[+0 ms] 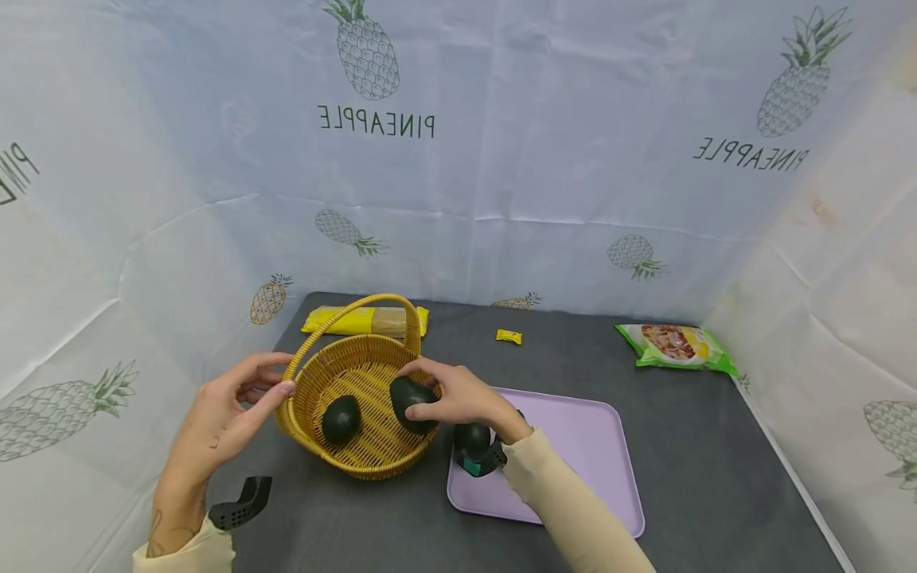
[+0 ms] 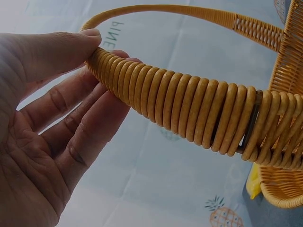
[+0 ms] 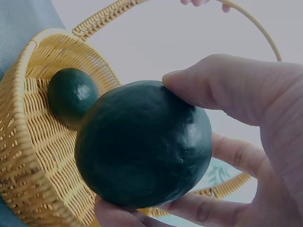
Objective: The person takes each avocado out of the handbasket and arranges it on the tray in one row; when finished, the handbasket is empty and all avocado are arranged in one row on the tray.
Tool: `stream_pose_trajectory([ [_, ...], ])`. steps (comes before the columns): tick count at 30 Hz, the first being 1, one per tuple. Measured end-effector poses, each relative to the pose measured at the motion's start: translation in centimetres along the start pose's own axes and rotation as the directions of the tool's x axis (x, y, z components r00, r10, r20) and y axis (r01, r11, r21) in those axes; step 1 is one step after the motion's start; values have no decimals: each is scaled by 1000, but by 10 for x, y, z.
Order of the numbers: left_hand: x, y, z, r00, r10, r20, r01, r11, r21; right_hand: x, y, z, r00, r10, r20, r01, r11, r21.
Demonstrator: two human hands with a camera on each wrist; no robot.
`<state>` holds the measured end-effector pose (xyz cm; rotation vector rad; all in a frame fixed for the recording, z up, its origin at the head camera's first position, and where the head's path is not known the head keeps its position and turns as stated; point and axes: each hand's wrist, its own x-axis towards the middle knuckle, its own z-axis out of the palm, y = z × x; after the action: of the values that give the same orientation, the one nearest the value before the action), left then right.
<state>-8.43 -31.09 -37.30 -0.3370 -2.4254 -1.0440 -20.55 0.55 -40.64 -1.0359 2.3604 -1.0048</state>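
Observation:
A yellow wicker basket [image 1: 358,469] with a tall arched handle [image 2: 165,104] stands on the left of the table. My left hand [image 1: 232,410] pinches that handle between thumb and fingertips at its left side. Over the basket's right half, my right hand [image 1: 458,394] grips a dark green avocado [image 3: 142,146], thumb on one side and fingers round the other. A second avocado [image 1: 341,420] lies on the basket floor. On the lilac tray [image 1: 587,446] is a dark round thing [image 1: 471,439], apparently another avocado, partly hidden by the right wrist.
Behind the basket lies a long yellow packet [image 1: 354,321]. A small yellow wrapped piece [image 1: 509,337] sits at the back middle, and a green snack bag [image 1: 673,348] at the back right. Pineapple-print sheets wall the dark table [image 1: 723,461] at the back and sides.

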Motion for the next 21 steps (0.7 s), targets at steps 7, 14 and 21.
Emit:
stream_pose_trajectory([
  [7, 1, 0, 0, 1000, 3, -5, -3, 1000, 2, -15, 9, -4, 996, 68, -54, -66, 997, 43],
  [14, 1, 1, -2, 1000, -5, 1, 5, 1000, -2, -26, 14, -7, 991, 104, -82, -95, 989, 110],
  [21, 1, -1, -1, 1000, 11, 0, -11, 1000, -7, -38, 24, -14, 986, 129, -107, -111, 981, 158],
])
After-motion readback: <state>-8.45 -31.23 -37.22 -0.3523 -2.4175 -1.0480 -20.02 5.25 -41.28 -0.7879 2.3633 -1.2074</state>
